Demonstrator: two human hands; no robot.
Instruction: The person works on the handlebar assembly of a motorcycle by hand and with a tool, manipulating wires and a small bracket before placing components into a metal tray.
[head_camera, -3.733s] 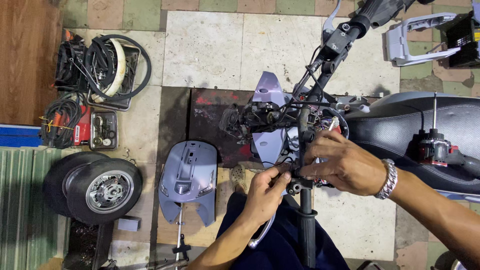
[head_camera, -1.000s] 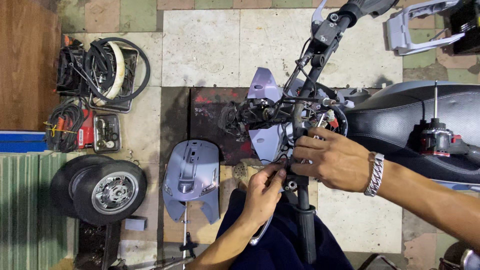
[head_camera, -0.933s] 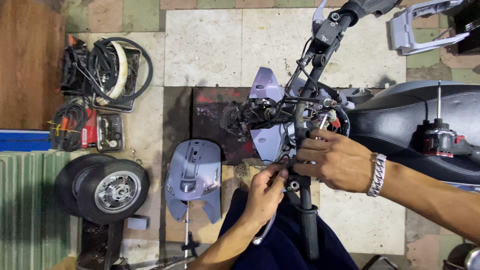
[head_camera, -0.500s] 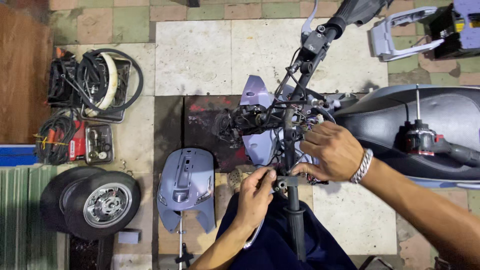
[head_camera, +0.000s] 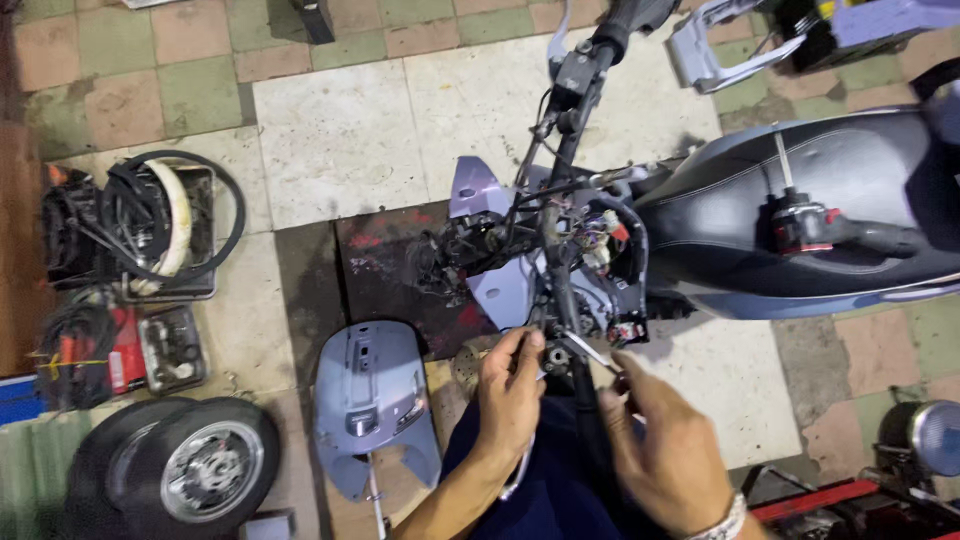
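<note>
1. Compared w/ earlier frame, right hand (head_camera: 668, 450) has come off the handlebar stem (head_camera: 560, 270) and dropped to lower right of frame; it now pinches a thin metal tool (head_camera: 592, 352), prob. a screwdriver, w/ tip aimed at the stem base.
2. Left hand (head_camera: 510, 400), lower centre, has fingers curled together around a small fitting (head_camera: 553, 358) at the stem base, thumb on top; what exactly is clamped, I cannot tell.
3. Work spot is centre of frame, just under the wiring bundle (head_camera: 600, 235) of the stripped scooter.
4. Handling, my judgement: stem is stiff steel, heavy, will not give; small fitting is light, maybe greasy, so easy to drop. Wires and connectors are soft, fragile; better to hold the bare tube, not the wires.
5. Around: grey body panel (head_camera: 370, 400) lower left on the floor (head_camera: 340, 130), wheel (head_camera: 205, 470) in bottom left corner, tool tray w/ cables (head_camera: 150, 225) at left, black seat (head_camera: 800, 210) at right.
</note>
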